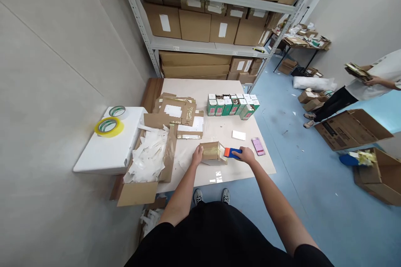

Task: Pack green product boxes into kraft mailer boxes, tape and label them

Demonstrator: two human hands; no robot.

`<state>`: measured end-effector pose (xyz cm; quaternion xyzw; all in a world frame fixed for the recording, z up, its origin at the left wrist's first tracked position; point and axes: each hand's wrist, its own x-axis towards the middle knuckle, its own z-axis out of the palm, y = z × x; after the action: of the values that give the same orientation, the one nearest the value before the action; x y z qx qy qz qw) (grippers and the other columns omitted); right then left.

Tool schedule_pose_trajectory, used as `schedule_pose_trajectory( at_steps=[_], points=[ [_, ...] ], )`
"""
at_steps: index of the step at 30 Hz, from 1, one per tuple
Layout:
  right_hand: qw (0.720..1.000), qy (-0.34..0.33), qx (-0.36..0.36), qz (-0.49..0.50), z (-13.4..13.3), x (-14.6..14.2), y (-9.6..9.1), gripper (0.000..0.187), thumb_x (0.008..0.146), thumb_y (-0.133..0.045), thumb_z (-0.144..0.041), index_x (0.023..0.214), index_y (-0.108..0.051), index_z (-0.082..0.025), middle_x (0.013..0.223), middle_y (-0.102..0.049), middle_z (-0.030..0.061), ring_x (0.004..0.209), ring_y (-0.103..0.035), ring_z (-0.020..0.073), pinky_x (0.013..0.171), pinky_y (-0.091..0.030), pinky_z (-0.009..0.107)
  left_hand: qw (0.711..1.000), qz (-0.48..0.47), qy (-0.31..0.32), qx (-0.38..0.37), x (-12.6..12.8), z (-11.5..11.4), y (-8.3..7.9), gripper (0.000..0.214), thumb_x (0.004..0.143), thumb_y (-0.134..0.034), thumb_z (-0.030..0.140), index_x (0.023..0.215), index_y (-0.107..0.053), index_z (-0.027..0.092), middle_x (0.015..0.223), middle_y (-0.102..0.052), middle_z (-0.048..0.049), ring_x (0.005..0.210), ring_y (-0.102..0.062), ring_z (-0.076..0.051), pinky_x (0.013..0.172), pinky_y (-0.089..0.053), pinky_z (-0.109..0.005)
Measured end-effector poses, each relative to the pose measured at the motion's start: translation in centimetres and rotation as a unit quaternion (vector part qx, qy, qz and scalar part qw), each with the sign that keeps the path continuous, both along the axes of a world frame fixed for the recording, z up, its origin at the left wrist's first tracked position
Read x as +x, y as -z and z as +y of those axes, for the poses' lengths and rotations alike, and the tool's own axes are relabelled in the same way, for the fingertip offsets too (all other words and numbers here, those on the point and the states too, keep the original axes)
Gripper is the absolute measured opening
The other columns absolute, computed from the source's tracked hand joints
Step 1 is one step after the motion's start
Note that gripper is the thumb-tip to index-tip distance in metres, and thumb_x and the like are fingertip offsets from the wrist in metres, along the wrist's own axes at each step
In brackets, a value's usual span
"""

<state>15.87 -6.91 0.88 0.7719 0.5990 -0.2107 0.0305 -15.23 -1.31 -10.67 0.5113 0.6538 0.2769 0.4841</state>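
A small brown cardboard box [210,151] wrapped in shiny tape lies on the white table [244,171] in front of me. My left hand [197,155] is closed against its left end and holds it in place. My right hand [247,155] grips an orange and blue tape dispenser [232,152], whose orange end touches the right end of the box.
Several green and white cartons [232,105] stand in a row at the table's back. Flattened cardboard boxes [178,112] lie left of them, and an open box of white bags [147,160]. Two tape rolls [109,126] sit on a white stand. Another person [360,87] stands far right among floor boxes.
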Motion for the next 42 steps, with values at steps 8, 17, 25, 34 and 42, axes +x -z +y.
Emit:
schedule_pose_trajectory(
  at_steps=[8, 17, 25, 34, 42],
  points=[
    [0.999, -0.039, -0.019, 0.031, 2.6, -11.1, 1.6, 0.06, 0.094, -0.053, -0.075, 0.106, -0.071, -0.019, 0.103, -0.077, 0.0123, 0.096, -0.072, 0.0249, 0.068, -0.044, 0.027, 0.998, 0.043, -0.019, 0.031, -5.0, 0.7, -2.1, 0.053, 0.103, -0.048, 0.049, 0.147, -0.056, 0.021, 0.152, -0.059, -0.0137, 0.142, -0.054, -0.026, 0.117, -0.041, -0.036],
    [0.997, -0.056, -0.054, -0.001, 4.0, -15.8, 2.0, 0.06, 0.093, -0.056, -0.072, 0.111, -0.072, -0.017, 0.108, -0.077, 0.0155, 0.1, -0.073, 0.0273, 0.073, -0.049, 0.029, 0.998, 0.011, -0.062, -0.02, -3.8, -1.5, 1.0, 0.051, 0.108, -0.041, 0.043, 0.149, -0.054, 0.015, 0.148, -0.062, -0.0149, 0.138, -0.057, -0.028, 0.114, -0.043, -0.036],
    [0.995, -0.031, -0.088, -0.043, 3.2, -10.1, 2.1, 0.06, 0.091, -0.059, -0.072, 0.112, -0.073, -0.017, 0.111, -0.076, 0.016, 0.104, -0.073, 0.028, 0.078, -0.052, 0.03, 0.999, 0.0, -0.036, -0.029, 3.0, -2.7, 2.5, 0.052, 0.107, -0.044, 0.046, 0.147, -0.054, 0.016, 0.141, -0.067, -0.0172, 0.13, -0.063, -0.029, 0.11, -0.047, -0.039],
    [0.995, 0.001, -0.091, -0.027, 1.6, -5.5, 1.4, 0.062, 0.09, -0.059, -0.075, 0.111, -0.072, -0.018, 0.11, -0.076, 0.0151, 0.101, -0.073, 0.0275, 0.075, -0.051, 0.029, 0.997, 0.057, 0.005, -0.052, 6.9, -2.7, 2.4, 0.052, 0.109, -0.033, 0.043, 0.151, -0.049, 0.016, 0.14, -0.067, -0.0174, 0.128, -0.065, -0.029, 0.105, -0.048, -0.038],
    [0.991, 0.05, -0.099, -0.069, -1.8, 3.4, 0.7, 0.058, 0.09, -0.061, -0.074, 0.102, -0.073, -0.019, 0.102, -0.077, 0.0135, 0.095, -0.073, 0.0263, 0.069, -0.047, 0.028, 0.994, 0.096, 0.025, -0.04, 7.1, -2.8, 2.6, 0.053, 0.109, -0.031, 0.045, 0.151, -0.051, 0.019, 0.137, -0.069, -0.0161, 0.125, -0.065, -0.03, 0.104, -0.049, -0.039]
  ],
)
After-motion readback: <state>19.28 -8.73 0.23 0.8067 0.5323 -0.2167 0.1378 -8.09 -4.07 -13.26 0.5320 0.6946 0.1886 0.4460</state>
